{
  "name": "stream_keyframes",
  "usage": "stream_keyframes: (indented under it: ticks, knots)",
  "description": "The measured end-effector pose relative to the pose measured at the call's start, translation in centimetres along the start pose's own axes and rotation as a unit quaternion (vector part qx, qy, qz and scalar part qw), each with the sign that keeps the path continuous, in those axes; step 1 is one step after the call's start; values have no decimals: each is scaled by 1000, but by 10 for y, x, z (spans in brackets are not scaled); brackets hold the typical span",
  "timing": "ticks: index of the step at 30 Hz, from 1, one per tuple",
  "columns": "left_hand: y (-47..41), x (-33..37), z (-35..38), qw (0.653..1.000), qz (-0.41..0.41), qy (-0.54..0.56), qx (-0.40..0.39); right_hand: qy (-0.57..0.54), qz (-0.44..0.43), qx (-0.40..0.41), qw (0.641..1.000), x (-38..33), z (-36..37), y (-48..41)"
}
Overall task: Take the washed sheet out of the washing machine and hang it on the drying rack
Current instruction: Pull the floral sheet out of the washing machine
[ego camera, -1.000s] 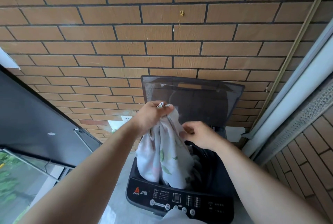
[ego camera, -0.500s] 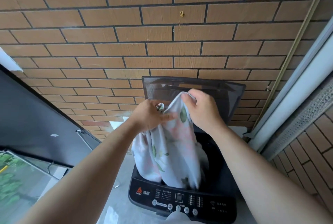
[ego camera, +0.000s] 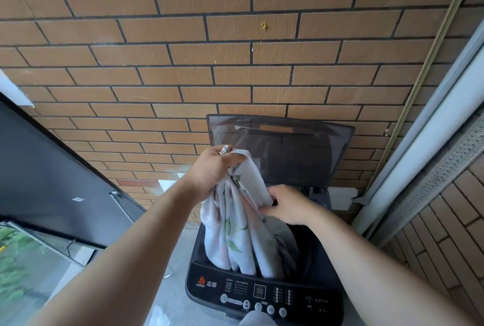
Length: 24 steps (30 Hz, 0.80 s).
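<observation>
A white sheet [ego camera: 235, 234] printed with green leaves and pale pink flowers hangs bunched out of the black top-loading washing machine [ego camera: 262, 297], whose tinted lid [ego camera: 288, 150] stands open against the wall. My left hand [ego camera: 213, 168] grips the sheet's top bunch, raised above the drum. Lower down, at the drum's rim, my right hand [ego camera: 289, 204] grips a fold of the same sheet. The sheet's lower part is still inside the drum. No drying rack is in view.
A brown brick wall [ego camera: 235, 63] rises right behind the machine. A dark panel [ego camera: 52, 181] and a window with greenery [ego camera: 23, 268] lie to the left. A white-grey door frame [ego camera: 432, 142] and tiled wall stand to the right. Grey floor [ego camera: 170, 286] lies left of the machine.
My right hand has let go of the sheet's top and dropped to the drum's rim, taking a lower fold. My left hand still holds the top bunch at about the same height.
</observation>
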<state>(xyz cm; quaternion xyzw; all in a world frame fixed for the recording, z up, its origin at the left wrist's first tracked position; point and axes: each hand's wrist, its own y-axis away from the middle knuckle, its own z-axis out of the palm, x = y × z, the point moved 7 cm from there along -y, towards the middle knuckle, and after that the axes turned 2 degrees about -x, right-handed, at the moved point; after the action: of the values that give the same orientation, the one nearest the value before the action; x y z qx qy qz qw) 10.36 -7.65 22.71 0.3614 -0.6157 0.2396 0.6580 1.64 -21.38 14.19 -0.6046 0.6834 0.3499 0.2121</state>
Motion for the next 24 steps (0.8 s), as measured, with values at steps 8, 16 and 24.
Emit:
stream_keyframes:
  ticks: [8, 16, 24]
  knots:
    - [3, -2, -10, 996, -6, -92, -14, 15, 65, 175, 982, 4, -40, -5]
    - [-5, -7, -3, 984, -32, -178, -5, -81, -216, 379, 896, -129, -121, 43]
    - [6, 5, 44, 961, 45, -230, -144, -269, -175, 241, 916, -99, -93, 31]
